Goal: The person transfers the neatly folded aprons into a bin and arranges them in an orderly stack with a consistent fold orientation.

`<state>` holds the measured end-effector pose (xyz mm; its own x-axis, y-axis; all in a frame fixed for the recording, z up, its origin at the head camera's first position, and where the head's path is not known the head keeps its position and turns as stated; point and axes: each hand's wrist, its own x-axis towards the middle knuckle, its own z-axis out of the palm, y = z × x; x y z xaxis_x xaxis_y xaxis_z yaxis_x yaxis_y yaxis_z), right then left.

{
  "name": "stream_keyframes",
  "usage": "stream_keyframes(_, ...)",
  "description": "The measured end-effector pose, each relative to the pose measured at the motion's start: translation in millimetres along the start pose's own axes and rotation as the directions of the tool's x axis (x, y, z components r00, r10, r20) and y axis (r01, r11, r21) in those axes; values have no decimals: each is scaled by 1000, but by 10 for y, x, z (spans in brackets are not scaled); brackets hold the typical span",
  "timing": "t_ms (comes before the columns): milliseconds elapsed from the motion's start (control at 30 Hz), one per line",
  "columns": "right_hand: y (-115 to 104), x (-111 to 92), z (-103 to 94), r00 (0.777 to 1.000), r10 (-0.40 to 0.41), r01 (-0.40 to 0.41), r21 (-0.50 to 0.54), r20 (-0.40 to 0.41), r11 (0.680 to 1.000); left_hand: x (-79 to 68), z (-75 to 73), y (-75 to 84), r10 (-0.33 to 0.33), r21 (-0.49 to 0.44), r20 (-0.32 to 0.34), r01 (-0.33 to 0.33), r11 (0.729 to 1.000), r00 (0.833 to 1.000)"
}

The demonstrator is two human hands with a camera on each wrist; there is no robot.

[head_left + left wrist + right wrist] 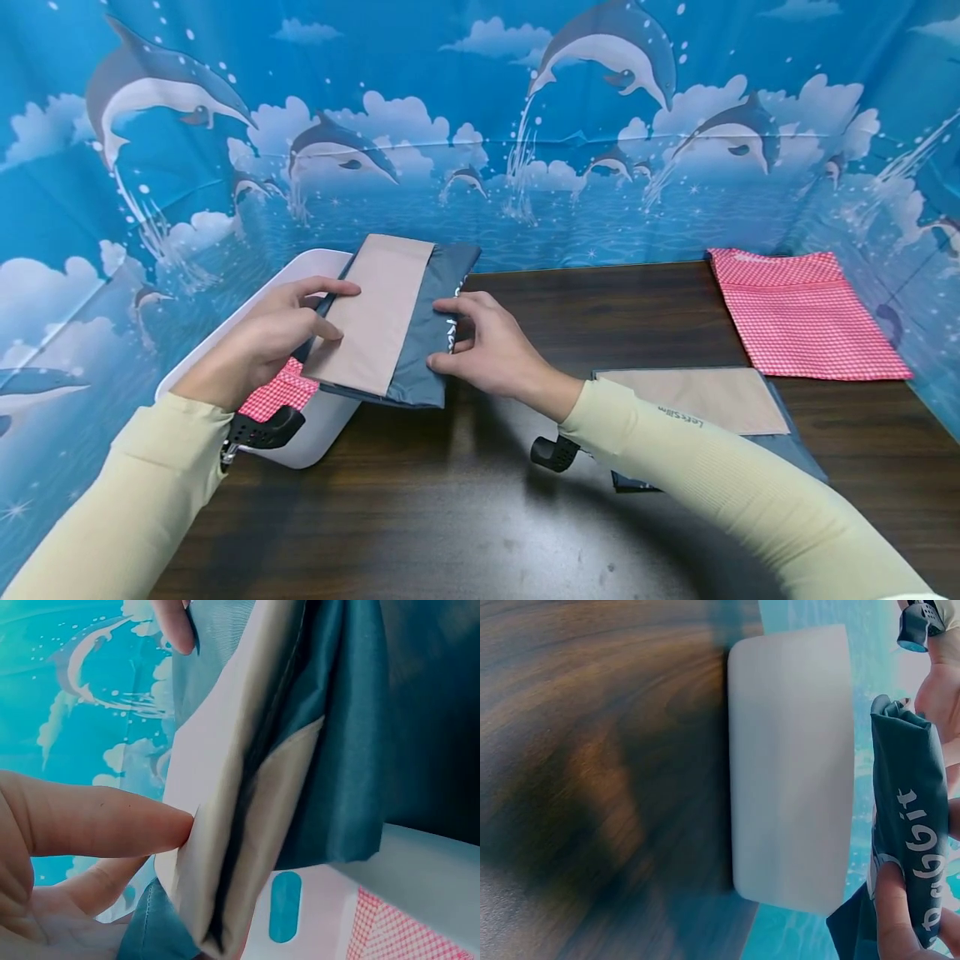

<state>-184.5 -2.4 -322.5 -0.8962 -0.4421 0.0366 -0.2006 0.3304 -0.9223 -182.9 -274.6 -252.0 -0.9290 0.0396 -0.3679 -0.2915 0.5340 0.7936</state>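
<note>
Both hands hold up a folded dark grey-blue cloth with a broad beige panel, tilted over the right side of a white plastic bin. My left hand holds its left edge, with fingertips against the beige panel; the left wrist view shows the layered folds side-on. At the opposite edge, my right hand pinches the cloth between thumb and fingers. White lettering runs along that edge, seen on the cloth in the right wrist view. Inside the bin lies a red-and-white checked cloth, partly hidden.
Another folded grey-blue and beige cloth lies on the dark wooden table, partly under the right forearm. A red-and-white checked cloth lies flat at the back right. A blue dolphin-print curtain hangs behind and at the sides.
</note>
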Motion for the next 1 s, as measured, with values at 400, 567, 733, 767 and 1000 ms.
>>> stream_keyframes(400, -114, 58, 81, 1000, -12, 12, 5, -8, 1000, -94, -145, 8, 0, 7, -31, 0, 1000, 1000)
stream_keyframes(567, -147, 87, 136, 1000, -5, 5, 15, 8, 1000, -128, -204, -29, -1, 16, -46, 2, 1000, 999)
stream_keyframes(733, -171, 113, 172, 1000, -12, 11, 27, 22, 1000, -168, -267, -41, 5, 30, -50, -4, 1000, 999)
stream_keyframes(767, -176, 119, 177, 1000, -15, 14, 30, 22, 999, -175, -282, -40, 7, 31, -51, -5, 1000, 999)
stream_keyframes(1000, -236, 149, 215, 999, -39, 39, 31, 22, 999, -218, -362, -29, 8, 24, -65, -6, 1000, 998)
